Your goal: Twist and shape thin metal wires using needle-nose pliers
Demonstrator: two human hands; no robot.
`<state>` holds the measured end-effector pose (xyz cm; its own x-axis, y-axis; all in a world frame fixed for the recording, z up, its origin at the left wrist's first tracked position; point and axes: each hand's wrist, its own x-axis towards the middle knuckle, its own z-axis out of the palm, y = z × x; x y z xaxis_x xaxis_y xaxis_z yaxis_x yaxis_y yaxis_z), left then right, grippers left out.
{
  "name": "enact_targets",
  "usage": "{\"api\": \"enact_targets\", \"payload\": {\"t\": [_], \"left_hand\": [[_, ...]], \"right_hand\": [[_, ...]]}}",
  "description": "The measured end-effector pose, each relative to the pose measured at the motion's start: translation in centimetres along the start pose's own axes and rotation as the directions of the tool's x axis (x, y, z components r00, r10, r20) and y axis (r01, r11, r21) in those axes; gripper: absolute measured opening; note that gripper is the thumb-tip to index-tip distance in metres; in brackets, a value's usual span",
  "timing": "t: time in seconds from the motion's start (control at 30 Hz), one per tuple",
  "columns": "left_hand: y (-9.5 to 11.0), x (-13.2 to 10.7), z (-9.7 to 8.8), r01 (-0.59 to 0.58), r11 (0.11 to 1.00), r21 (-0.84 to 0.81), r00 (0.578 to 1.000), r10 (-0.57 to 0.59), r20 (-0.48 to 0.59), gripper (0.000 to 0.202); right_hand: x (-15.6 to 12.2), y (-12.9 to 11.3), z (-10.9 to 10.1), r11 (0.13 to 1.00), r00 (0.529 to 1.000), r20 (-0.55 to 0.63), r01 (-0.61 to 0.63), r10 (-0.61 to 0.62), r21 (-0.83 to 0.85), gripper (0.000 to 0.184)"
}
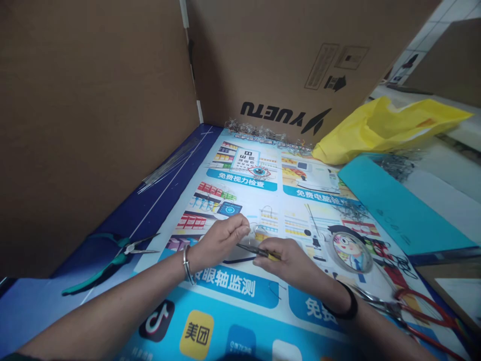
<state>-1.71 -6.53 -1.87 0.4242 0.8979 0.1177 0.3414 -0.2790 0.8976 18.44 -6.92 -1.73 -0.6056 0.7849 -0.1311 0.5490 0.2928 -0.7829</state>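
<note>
My left hand [227, 239] is closed in a pinch on a thin wire piece [256, 228], whose bent ends stick out to the right of the fingertips. My right hand [291, 258] grips a small pair of pliers [251, 248] with dark jaws and a yellow-and-black handle. The jaws point left, just beneath the left fingertips and the wire. Whether they touch the wire I cannot tell. Both hands are over a printed poster [248, 301] that covers the table.
Green-handled pliers [120, 255] lie open at left, near straight wires [171, 163]. Wire pieces [270, 133] line the cardboard wall [263, 60]. On the right are a round clear dish [351, 250], red-handled scissors [424, 306], a teal folder [398, 205] and a yellow bag [376, 130].
</note>
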Motion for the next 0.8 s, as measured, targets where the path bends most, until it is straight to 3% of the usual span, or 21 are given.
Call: {"api": "enact_targets", "payload": {"t": [0.17, 0.4, 0.53, 0.67, 0.8], "left_hand": [[-0.3, -0.1, 0.2, -0.046, 0.989, 0.143, 0.985, 0.069, -0.160, 0.022], [0.4, -0.7, -0.1, -0.118, 0.940, 0.319, 0.917, 0.226, -0.328, 0.019], [0.3, -0.5, -0.3, -0.068, 0.993, 0.094, 0.936, 0.097, -0.338, 0.023], [0.2, -0.1, -0.4, -0.029, 0.989, -0.144, 0.965, -0.010, -0.264, 0.027], [0.3, 0.0, -0.3, 0.002, 0.978, -0.211, 0.980, -0.044, -0.195, 0.027]], "right_hand": [[0.1, -0.1, -0.1, 1.000, 1.000, -0.027, -0.017, 0.017, -0.017, 0.023], [0.1, 0.7, -0.1, 0.998, 0.995, -0.072, -0.066, 0.064, -0.020, 0.025], [0.1, 1.0, -0.3, 0.996, 0.995, -0.049, -0.081, 0.083, 0.044, 0.027], [0.0, 0.5, -0.5, 0.984, 0.998, 0.044, -0.060, 0.054, 0.169, 0.031], [-0.2, 0.1, -0.4, 0.956, 0.994, 0.100, -0.076, 0.049, 0.285, 0.035]]}}
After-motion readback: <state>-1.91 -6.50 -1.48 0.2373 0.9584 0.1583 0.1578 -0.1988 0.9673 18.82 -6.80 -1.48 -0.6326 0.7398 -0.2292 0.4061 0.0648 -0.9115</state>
